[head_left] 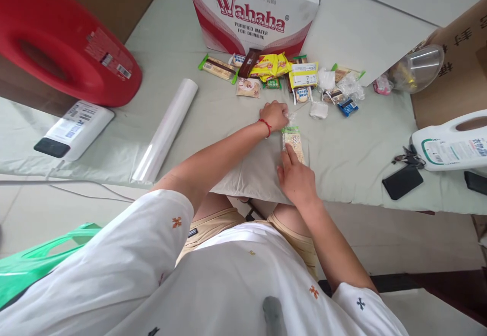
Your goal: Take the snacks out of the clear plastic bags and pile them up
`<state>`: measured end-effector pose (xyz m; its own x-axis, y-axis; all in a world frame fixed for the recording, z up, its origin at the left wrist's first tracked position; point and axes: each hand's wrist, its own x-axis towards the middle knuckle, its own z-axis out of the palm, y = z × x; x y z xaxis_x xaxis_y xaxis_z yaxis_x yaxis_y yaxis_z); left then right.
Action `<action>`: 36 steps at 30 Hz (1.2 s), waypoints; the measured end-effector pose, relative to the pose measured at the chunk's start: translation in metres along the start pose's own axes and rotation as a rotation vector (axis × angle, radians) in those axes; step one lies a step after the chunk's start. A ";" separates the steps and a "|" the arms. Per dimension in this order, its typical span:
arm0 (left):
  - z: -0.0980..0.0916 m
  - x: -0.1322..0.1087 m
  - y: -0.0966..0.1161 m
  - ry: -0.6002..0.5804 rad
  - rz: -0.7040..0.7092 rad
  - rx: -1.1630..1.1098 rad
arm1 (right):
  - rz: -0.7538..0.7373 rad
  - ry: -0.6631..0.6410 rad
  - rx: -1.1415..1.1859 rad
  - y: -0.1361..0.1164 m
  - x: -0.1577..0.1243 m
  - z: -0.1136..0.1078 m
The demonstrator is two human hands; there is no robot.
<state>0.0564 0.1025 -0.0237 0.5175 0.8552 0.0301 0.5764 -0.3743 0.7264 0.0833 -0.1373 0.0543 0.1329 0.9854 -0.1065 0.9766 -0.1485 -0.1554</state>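
Note:
A snack bar in a clear wrapper with a green end [292, 140] lies on the cloth-covered table in front of me. My left hand [274, 114], with a red cord at the wrist, is closed just beyond the green end, its fingers on a crumpled bit of clear plastic film [291, 119]. Whether that film is joined to the wrapper I cannot tell. From the near side, my right hand [299, 177] rests its outstretched fingers on the bar, thumb apart. The bar's near end is partly hidden by those fingers.
Several packaged snacks [266, 66] lie before a Wahaha box [251, 13], with crumpled clear wrappers [352, 87] to their right. A film roll [166, 130], red jug [72, 46] and white device [76, 128] are left. Keys [409, 158], a black phone-like object [402, 182] and white bottle [452, 143] are right.

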 end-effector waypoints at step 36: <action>0.013 -0.116 0.024 -0.013 0.407 -0.265 | 0.061 0.137 0.101 0.080 -0.063 0.035</action>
<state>0.0185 -0.0103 -0.0190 0.6764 0.6532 0.3404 0.1454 -0.5715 0.8076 0.1475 -0.2142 0.0139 0.2203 0.9753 0.0149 0.9449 -0.2096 -0.2517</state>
